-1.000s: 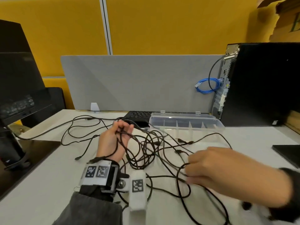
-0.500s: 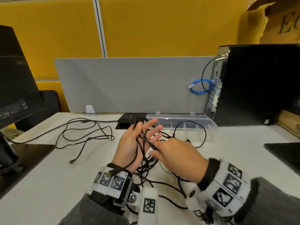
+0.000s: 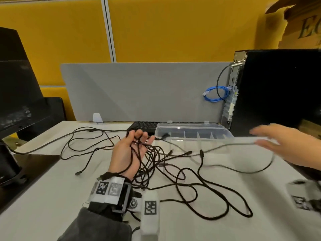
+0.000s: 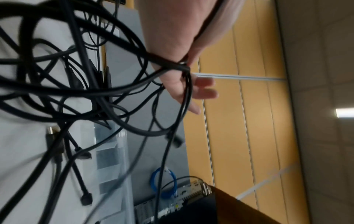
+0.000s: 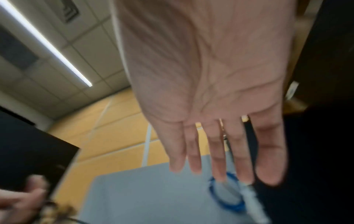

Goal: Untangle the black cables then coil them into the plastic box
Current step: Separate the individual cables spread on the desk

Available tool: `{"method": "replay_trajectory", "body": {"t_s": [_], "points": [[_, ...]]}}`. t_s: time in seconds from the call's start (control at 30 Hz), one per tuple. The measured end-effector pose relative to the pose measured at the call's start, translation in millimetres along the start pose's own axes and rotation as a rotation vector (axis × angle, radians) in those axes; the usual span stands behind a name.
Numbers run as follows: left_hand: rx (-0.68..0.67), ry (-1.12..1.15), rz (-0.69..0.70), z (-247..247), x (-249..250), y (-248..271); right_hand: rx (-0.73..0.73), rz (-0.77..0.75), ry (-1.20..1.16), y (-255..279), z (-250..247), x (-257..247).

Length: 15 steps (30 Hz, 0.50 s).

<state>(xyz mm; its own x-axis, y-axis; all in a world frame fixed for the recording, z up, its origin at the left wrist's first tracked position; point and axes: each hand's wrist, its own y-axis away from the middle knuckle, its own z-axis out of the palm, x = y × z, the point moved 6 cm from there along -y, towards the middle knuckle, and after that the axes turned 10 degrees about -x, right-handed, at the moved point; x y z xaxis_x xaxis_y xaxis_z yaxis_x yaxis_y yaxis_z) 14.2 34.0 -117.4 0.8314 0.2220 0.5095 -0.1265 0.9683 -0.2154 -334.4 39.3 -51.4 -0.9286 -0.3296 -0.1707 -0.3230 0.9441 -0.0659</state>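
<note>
The left hand (image 3: 129, 153) is sitting palm up near the middle of the table (image 3: 43, 197), and its fingers are bending a little around some of the black cables (image 3: 187, 180). The rest of the cables are lying in a messy heap at about 3 o'clock from that hand. The right hand (image 3: 284, 141) is hanging in the air far out at 3 o'clock, blurry, with its fingers straight and spread. The plastic box (image 3: 194, 132) is sitting open at 1 o'clock from the heap.
</note>
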Motion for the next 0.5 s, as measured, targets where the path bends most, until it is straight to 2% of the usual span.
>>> {"method": "replay_trajectory", "body": {"t_s": [0.07, 0.17, 0.23, 0.3, 0.37, 0.43, 0.5], "points": [[-0.081, -0.074, -0.032, 11.2, -7.8, 3.2, 0.028, -0.117, 0.001, -13.1, 5.5, -66.4], [-0.189, -0.165, -0.101, 25.7, -22.1, 10.5, -0.045, -0.299, -0.051, -20.1, 29.5, -158.3], [-0.240, -0.203, -0.155, 31.2, -30.2, 15.5, -0.069, -0.306, 0.057, -26.5, 50.7, -190.3], [-0.250, -0.228, -0.178, 31.9, -32.0, 17.6, -0.098, -0.265, 0.217, -34.3, 62.9, -198.6], [-0.213, -0.232, -0.154, 30.0, -27.2, 16.4, -0.176, -0.229, 0.269, -36.5, 64.3, -193.7], [-0.118, -0.159, -0.107, 22.7, -19.8, 12.1, -0.259, -0.230, 0.310, -31.3, 61.8, -183.4], [0.013, -0.046, -0.045, 8.1, -9.0, 7.5, -0.328, -0.200, 0.205, -20.4, 52.8, -164.1]]}}
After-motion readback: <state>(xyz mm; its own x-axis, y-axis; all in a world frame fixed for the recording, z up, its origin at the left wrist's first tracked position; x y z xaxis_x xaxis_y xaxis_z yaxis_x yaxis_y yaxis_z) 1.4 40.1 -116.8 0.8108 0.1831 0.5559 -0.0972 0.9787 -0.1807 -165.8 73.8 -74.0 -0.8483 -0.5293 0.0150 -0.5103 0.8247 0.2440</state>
